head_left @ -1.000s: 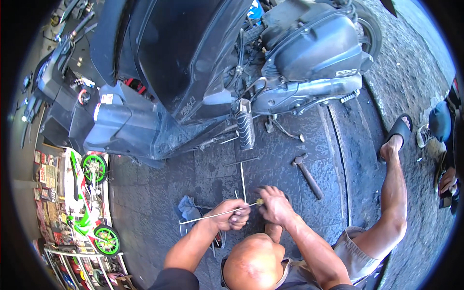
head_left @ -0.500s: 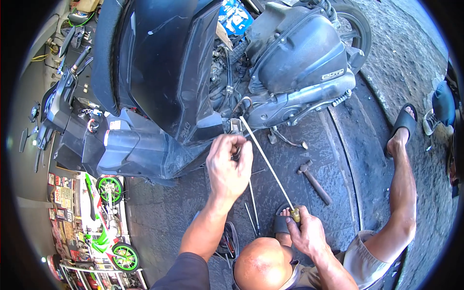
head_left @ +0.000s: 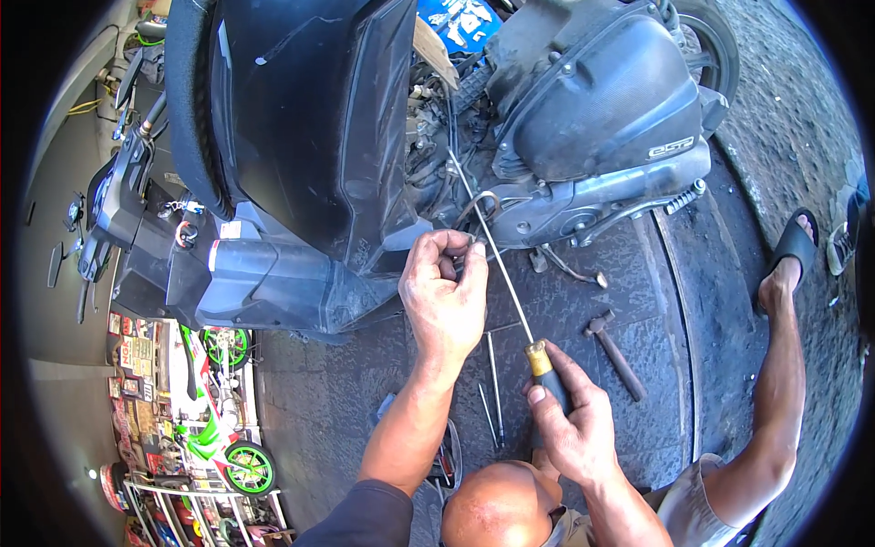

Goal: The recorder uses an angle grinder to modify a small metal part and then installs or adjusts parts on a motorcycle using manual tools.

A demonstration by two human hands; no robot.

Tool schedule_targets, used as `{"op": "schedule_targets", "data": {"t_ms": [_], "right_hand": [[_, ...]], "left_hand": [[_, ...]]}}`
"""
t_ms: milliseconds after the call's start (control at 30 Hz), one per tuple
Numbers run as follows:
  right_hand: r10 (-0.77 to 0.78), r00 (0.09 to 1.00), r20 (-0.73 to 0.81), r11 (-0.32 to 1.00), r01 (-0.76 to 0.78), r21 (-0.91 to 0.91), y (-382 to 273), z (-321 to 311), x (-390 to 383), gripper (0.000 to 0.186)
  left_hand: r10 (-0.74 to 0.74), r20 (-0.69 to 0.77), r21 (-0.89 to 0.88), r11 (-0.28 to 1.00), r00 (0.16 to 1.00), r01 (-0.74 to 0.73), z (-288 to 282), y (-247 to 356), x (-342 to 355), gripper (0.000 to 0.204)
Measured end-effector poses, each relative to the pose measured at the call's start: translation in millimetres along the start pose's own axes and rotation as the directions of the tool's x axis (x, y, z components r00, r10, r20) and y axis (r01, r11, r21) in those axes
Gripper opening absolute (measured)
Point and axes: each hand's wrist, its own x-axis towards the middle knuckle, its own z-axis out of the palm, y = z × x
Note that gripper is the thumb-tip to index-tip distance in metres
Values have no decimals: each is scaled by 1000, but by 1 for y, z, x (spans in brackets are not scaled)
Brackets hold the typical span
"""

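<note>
My right hand (head_left: 580, 433) grips a long screwdriver (head_left: 541, 361) by its yellow-and-black handle. The thin shaft slants up and away, past a curved metal piece (head_left: 486, 208), and its tip lies among the hoses and wires ahead of the engine (head_left: 597, 109). My left hand (head_left: 444, 296) is held just below the scooter's dark body panel (head_left: 301, 118), near the shaft. Its thumb and fingers are bent together in a pinch; whatever is between them is hidden.
A hammer (head_left: 617, 357) lies on the dark floor to the right. Thin metal rods, one a T-handle tool (head_left: 493, 383), lie between my arms. The scooter's pedal lever (head_left: 570, 264) juts out beneath the engine. A green-and-white motorbike (head_left: 211, 428) stands at the left by shelves.
My right hand has pushed forward, and the screwdriver tip has gone from beside the curved metal piece to farther up among the hoses. The left hand stays pinched; the whole view has shifted.
</note>
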Motion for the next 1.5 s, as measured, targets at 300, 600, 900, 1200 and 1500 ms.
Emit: {"op": "schedule_targets", "data": {"t_ms": [300, 600, 900, 1200, 1500], "right_hand": [[-29, 998, -52, 999, 28, -18, 2, 18, 22, 49], [-82, 995, -54, 993, 77, -95, -14, 18, 41, 47], [-117, 992, -51, 992, 114, -62, -16, 18, 46, 46], [-117, 992, -53, 992, 114, -55, -17, 18, 47, 46], [169, 944, 283, 465, -329, 822, -8, 27, 48, 56]], "left_hand": [[11, -9, -53, 999, 1000, -11, 1, -2, -2, 8], [9, 6, -55, 998, 1000, -9, 1, -4, -2, 10], [4, -3, -82, 997, 1000, -5, 2, -5, -2, 12], [-18, -17, -122, 992, 1000, 16, 3, -6, -4, 9], [-426, -52, -611, 729, 903, 308, 2, -17, -20, 9]]}}
